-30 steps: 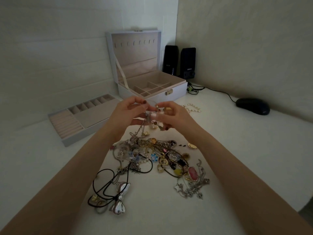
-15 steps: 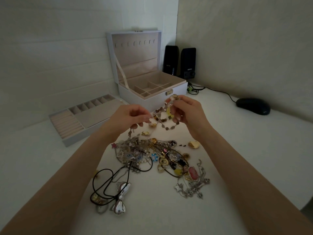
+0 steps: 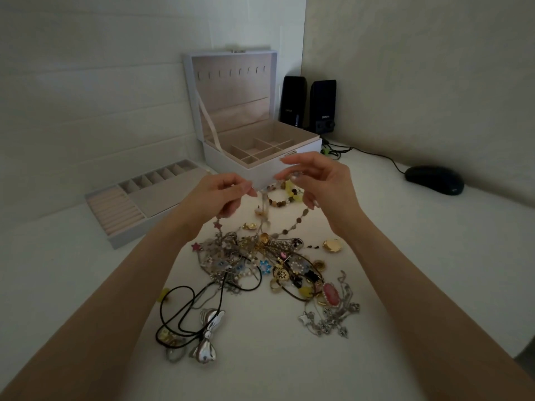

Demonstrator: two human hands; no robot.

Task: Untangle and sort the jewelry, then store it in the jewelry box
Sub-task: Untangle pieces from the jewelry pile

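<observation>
Above the tangled heap of mixed jewelry (image 3: 260, 256), the left hand (image 3: 220, 195) pinches a thin silvery chain (image 3: 263, 204) and the right hand (image 3: 324, 186) pinches a brown-and-yellow beaded strand (image 3: 282, 201), held apart seemingly to tease them loose before either goes into the open white jewelry box (image 3: 231, 166) behind.

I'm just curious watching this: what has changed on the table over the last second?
The right hand and left hand, close together a second ago, have drawn apart. The right hand rose toward the box, pinching the bead strand and lifting it off the pile. The left hand keeps its grip on a thin chain. The rest of the pile, the box and the tray stayed put.
</observation>
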